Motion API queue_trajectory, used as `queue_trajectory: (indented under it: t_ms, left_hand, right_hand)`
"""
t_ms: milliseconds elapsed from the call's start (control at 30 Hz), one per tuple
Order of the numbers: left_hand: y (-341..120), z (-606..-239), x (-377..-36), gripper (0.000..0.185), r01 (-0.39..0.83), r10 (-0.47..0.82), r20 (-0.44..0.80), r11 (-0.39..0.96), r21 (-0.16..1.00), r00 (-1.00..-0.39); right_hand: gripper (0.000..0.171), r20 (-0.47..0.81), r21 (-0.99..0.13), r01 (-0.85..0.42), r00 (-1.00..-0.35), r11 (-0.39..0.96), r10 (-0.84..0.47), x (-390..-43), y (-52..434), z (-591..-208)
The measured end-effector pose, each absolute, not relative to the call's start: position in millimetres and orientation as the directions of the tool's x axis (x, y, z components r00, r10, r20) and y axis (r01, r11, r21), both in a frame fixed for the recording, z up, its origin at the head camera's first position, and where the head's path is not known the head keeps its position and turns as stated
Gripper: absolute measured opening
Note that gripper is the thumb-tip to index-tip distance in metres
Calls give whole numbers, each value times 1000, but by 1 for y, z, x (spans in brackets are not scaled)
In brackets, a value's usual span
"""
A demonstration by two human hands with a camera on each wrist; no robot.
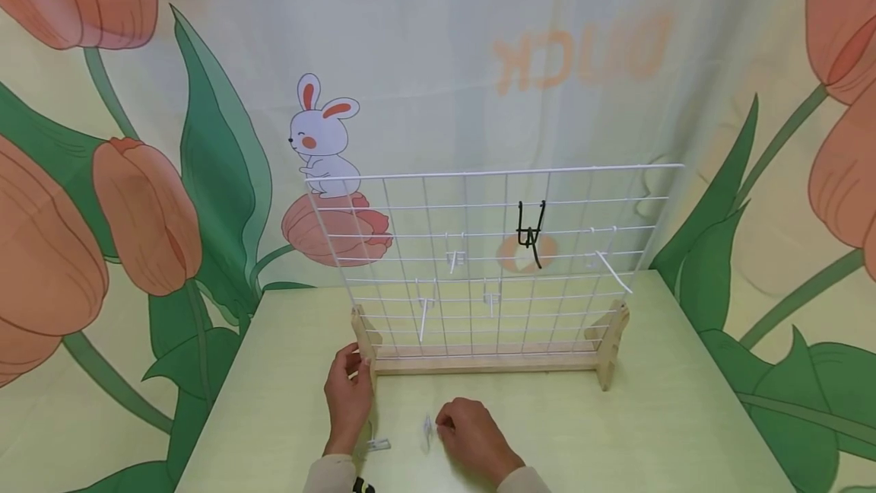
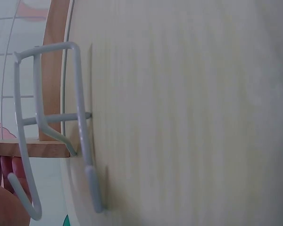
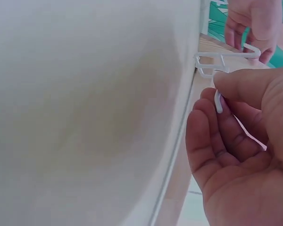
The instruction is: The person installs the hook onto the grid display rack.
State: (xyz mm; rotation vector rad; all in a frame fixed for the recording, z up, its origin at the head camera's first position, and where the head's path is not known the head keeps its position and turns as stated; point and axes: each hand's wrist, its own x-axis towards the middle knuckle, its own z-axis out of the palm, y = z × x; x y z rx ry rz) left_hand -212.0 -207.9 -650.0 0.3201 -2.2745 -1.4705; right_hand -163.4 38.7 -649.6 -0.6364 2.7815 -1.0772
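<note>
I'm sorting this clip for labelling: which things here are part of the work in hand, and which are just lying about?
In use:
- small white wire hook, pinched by the right hand
- white wire grid panel in its wooden stand, held by the left hand

Lying about:
- second white wire hook on the pale green table
- black wire hook hanging on the grid

glossy white wire hook (image 2: 52,122), wood stand (image 1: 479,360)
</note>
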Motion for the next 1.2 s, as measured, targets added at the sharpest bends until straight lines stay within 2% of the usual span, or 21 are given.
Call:
queue_trajectory:
  t_ms: [233, 533, 833, 1200]
  left_hand:
    - [-208, -650, -211, 33, 33, -401, 212, 408, 912, -891]
    - [-208, -651, -212, 33, 49, -415, 238, 418, 907, -878]
    - [-206, -650, -212, 33, 44, -412, 236, 425, 904, -880]
    - [-206, -649, -211, 33, 35, -417, 227, 419, 907, -880]
  right_hand:
    - [5, 212, -620, -420, -903, 663, -374, -160, 38, -637]
    - [7, 326, -663, -457, -889, 593, -321, -157, 38, -618]
    - [10, 487, -650, -540, -836, 535, -252, -156, 34, -604]
    - [12, 554, -700, -565, -816, 438, -167, -148, 30, -573]
